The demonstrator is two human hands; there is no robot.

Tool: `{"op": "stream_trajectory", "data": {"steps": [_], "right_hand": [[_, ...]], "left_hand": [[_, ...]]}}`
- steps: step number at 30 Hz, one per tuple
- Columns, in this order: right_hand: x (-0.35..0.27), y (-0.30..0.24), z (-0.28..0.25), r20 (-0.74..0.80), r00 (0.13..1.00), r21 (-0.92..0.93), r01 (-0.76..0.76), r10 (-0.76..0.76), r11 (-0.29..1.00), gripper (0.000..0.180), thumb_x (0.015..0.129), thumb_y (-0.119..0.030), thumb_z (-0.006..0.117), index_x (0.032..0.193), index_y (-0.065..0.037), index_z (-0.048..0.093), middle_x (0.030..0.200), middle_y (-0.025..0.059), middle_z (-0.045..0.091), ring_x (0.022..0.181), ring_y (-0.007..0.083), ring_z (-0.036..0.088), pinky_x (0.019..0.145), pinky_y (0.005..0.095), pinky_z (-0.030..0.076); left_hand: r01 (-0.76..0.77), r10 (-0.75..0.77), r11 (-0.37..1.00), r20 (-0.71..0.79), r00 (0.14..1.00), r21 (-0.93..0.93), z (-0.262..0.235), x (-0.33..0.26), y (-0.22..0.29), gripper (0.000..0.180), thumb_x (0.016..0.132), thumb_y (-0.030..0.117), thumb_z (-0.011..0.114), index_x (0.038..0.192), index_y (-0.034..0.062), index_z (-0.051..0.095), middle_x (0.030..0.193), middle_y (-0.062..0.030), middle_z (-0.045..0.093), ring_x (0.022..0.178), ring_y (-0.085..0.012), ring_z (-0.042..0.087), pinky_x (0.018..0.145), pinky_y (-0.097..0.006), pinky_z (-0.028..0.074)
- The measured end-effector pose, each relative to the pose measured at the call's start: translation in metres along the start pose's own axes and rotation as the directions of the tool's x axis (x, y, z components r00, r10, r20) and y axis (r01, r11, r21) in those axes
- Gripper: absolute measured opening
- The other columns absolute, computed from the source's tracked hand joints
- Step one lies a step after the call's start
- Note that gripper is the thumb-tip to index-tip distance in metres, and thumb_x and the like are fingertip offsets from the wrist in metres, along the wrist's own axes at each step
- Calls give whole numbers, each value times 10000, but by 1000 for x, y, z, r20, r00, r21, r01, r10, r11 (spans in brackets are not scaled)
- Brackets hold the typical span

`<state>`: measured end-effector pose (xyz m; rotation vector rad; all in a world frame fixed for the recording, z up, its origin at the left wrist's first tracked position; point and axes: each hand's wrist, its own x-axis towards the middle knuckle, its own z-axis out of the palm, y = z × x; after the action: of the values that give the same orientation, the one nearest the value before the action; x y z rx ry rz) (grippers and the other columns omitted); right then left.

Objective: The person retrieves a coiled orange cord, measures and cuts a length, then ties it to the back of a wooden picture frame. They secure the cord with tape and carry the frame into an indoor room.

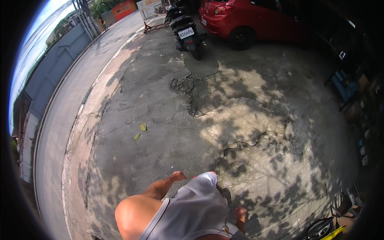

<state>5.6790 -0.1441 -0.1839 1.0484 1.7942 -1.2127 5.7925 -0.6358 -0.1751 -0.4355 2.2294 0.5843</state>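
Note:
My left hand [179,175] hangs out in front of my left side, its fingers curled in and no thing visible in it. Low on the other side of my body, my right hand [240,213] is small and partly in shade; its fingers are too unclear to read, and I see no object in it. Neither hand touches anything I can make out. Between them is my grey sleeveless top [192,206], with white cloth [209,177] showing just past its front. Cracked concrete pavement [160,106] lies below. A yellowish leaf [142,127] and a greener leaf [137,137] rest on it.
Ahead stand a parked black motorbike [186,34], a red car [236,18] and a signboard [153,9]. Broken concrete [194,92] makes the ground uneven. A road [68,104] and grey wall [54,66] run along the left. A wheel [320,229] with yellow parts is at lower right.

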Motion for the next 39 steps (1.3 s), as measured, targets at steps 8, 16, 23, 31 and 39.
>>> {"op": "stream_trajectory", "data": {"steps": [8,16,23,31,39], "right_hand": [[157,-437,-17,132,861,41,490,-491,871,419,839,-270,654,1196,-70,567,1036,92,654,846,188,626,659,307,452],[242,-570,-124,70,997,103,4,-11,995,322,860,-284,597,1135,-117,585,847,62,620,680,183,593,557,347,450],[387,-756,-158,49,969,156,-246,241,957,327,855,-303,589,1136,-135,583,840,51,605,664,188,571,566,365,429],[518,-1216,-167,61,949,160,296,-309,941,359,833,-288,615,1150,-123,585,958,43,626,761,182,592,602,373,445],[653,-1608,-191,32,830,138,548,-557,825,384,851,-315,619,1194,-146,576,1032,44,642,911,186,603,732,343,432]], "left_hand": [[464,-532,580,120,838,-670,-137,146,92,437,772,422,676,1081,114,687,919,-95,696,779,-223,672,686,-338,538],[-8,-206,711,-220,954,-703,-463,466,390,378,773,417,668,1015,128,704,1071,-125,673,999,-292,629,898,-340,474],[-485,286,627,-398,872,-610,-712,692,660,355,827,345,691,1029,58,640,969,-79,699,903,-161,648,826,-300,487],[-33,23,991,-78,997,-129,-774,827,640,413,857,462,552,1135,176,662,1156,-79,645,1071,-308,598,904,-381,486],[551,-609,481,193,770,-682,-889,960,693,485,751,489,661,922,37,700,838,-94,690,771,-238,675,716,-354,528]]}}
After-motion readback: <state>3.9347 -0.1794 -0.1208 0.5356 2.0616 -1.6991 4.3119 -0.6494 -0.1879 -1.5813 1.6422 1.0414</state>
